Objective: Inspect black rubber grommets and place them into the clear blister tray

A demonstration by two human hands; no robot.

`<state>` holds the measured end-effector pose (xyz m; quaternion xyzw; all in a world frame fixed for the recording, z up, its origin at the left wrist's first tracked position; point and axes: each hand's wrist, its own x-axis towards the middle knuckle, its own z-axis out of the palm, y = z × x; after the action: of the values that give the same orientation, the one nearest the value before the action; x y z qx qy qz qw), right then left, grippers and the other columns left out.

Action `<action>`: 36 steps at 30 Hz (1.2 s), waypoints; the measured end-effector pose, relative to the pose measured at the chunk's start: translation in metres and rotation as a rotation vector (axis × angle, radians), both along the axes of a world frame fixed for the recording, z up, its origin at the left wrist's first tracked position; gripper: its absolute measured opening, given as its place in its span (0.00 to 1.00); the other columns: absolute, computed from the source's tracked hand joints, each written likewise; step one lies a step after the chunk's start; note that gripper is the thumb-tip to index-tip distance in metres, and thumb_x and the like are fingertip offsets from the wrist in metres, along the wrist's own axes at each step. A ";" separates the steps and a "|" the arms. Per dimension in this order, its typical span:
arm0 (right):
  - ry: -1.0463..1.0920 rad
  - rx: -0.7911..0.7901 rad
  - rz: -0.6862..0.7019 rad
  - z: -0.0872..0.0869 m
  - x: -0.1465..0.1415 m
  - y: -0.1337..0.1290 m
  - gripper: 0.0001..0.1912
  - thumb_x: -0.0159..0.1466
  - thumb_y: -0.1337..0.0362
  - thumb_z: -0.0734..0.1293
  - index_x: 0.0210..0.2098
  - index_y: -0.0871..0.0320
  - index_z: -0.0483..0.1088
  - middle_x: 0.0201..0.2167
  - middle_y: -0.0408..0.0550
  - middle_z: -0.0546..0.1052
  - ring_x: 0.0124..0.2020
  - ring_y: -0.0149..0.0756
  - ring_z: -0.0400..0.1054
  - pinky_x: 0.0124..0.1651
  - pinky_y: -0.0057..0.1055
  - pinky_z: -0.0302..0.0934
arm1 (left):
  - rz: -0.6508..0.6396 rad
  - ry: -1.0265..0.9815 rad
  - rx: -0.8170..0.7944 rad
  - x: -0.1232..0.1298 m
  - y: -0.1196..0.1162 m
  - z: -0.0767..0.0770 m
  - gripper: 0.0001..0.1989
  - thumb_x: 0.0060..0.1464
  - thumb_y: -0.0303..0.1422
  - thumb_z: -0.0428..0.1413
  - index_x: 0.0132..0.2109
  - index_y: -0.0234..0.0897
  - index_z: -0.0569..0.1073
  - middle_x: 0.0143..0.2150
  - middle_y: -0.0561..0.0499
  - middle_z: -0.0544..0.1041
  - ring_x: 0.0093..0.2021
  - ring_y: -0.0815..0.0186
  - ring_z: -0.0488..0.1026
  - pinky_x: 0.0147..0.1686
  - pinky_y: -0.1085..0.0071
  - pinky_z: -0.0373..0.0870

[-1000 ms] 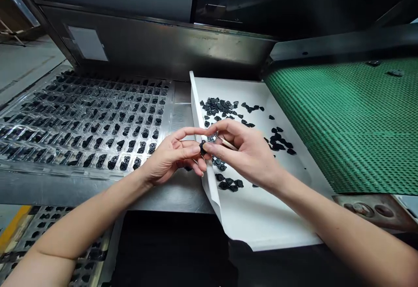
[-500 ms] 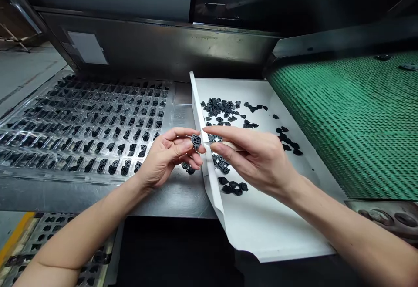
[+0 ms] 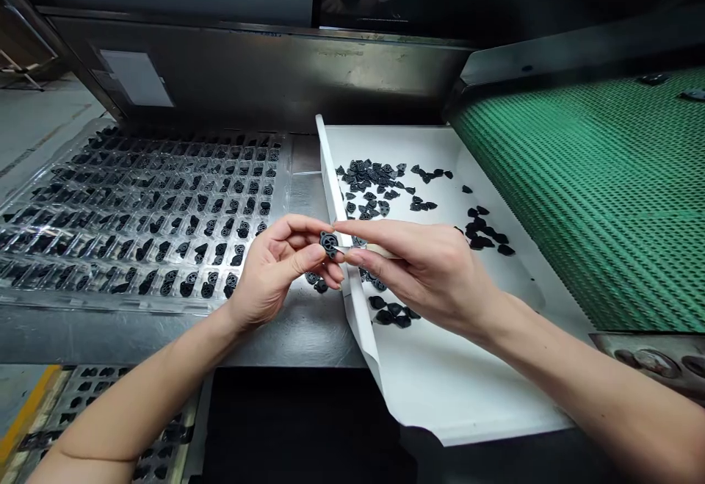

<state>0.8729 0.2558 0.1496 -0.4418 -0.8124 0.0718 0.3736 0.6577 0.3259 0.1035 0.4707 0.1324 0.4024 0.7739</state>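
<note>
My left hand [image 3: 280,267] pinches a small black part [image 3: 329,243] with round openings between thumb and fingers. From the right, my right hand [image 3: 424,271] holds a thin, light-coloured pointed tool [image 3: 342,249] between thumb and fingers, its tip at the face of the black part. The rest of that tool is hidden in the hand. Both hands are above the raised edge of a white sheet [image 3: 474,388], where many black parts [image 3: 366,174] lie in loose groups. A couple of black parts [image 3: 319,284] lie on the metal table below my left hand.
A clear tray [image 3: 165,304] with rows of compartments holding black parts is on the metal table [image 3: 275,341] at the left. A green mesh belt [image 3: 595,175] runs along the right. Another filled tray [image 3: 82,396] is at the lower left. A metal machine panel [image 3: 247,76] stands behind.
My right hand has moved slightly left, bringing the thin tool's tip onto the black part. My left hand still holds that part. The view has shifted slightly.
</note>
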 end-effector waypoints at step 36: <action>-0.018 -0.006 -0.004 -0.004 0.001 -0.002 0.15 0.79 0.66 0.68 0.62 0.61 0.78 0.42 0.47 0.85 0.37 0.33 0.78 0.36 0.30 0.65 | 0.012 0.016 0.048 -0.005 0.002 -0.001 0.07 0.65 0.28 0.67 0.50 0.32 0.80 0.38 0.44 0.86 0.32 0.63 0.84 0.34 0.70 0.84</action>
<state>0.8738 0.2534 0.1455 -0.4451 -0.8147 0.0698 0.3649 0.6528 0.3282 0.1022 0.4915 0.1319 0.4064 0.7588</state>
